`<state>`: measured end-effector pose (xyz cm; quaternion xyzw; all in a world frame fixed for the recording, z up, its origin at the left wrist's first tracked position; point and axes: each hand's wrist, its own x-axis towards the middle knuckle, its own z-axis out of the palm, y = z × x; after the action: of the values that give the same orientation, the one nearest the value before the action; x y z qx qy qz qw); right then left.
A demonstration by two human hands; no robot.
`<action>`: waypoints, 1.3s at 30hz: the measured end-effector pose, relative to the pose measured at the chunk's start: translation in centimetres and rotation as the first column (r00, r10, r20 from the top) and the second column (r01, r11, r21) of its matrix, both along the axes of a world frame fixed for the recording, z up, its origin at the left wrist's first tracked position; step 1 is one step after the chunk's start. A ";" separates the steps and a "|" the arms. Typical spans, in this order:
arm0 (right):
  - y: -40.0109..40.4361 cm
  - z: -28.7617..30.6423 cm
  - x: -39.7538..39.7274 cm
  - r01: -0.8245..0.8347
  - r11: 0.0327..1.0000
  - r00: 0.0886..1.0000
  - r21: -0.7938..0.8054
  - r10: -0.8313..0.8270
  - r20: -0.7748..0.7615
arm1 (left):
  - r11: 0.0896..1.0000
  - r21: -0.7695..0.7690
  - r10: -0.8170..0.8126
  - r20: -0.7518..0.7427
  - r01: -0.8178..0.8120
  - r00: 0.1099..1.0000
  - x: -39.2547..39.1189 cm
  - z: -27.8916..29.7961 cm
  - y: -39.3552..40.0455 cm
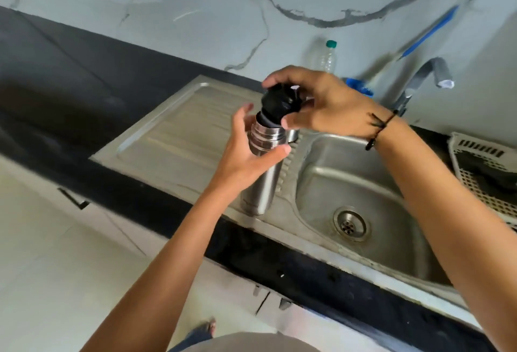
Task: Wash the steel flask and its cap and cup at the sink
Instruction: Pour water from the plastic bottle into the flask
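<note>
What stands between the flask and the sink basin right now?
Nothing visible. The left hand holds the flask upright on the drainboard edge beside the basin; the right hand grips its black cap. The basin looks bare apart from its drain.

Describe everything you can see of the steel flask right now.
The steel flask is a tall cylinder of brushed, shiny metal with ribbed rings near its neck. It stands roughly upright on the sink's draining board, just left of the basin. The left hand grips its upper body. The right hand holds the black cap at its mouth; whether the cap is still threaded on cannot be told.
</note>
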<state>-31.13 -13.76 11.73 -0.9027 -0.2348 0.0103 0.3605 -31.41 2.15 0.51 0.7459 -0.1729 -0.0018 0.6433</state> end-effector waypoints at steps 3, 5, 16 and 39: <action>2.2 0.3 -0.2 0.074 0.950 0.997 -0.302 -0.060 0.055 | 0.997 0.021 -0.074 0.012 0.073 0.997 1.0 -0.5 0.6; 3.4 0.4 -0.5 0.091 0.903 0.996 -0.421 -0.076 0.052 | 0.994 0.024 -0.104 0.045 0.103 0.994 1.5 -0.5 0.9; 6.9 0.7 -1.2 0.327 0.728 0.937 -0.603 -0.335 0.105 | 0.951 -0.038 -0.302 0.108 0.308 0.947 3.7 -0.2 1.3; 7.5 -1.4 -2.0 0.506 0.582 0.856 -0.637 -0.433 0.284 | 0.957 -0.093 -0.259 0.157 0.276 0.953 4.0 -1.5 0.6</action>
<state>-33.09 -6.28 10.37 -0.9986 0.0162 -0.0425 -0.0252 -27.38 2.75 -1.03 0.6760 -0.3180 -0.0255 0.6643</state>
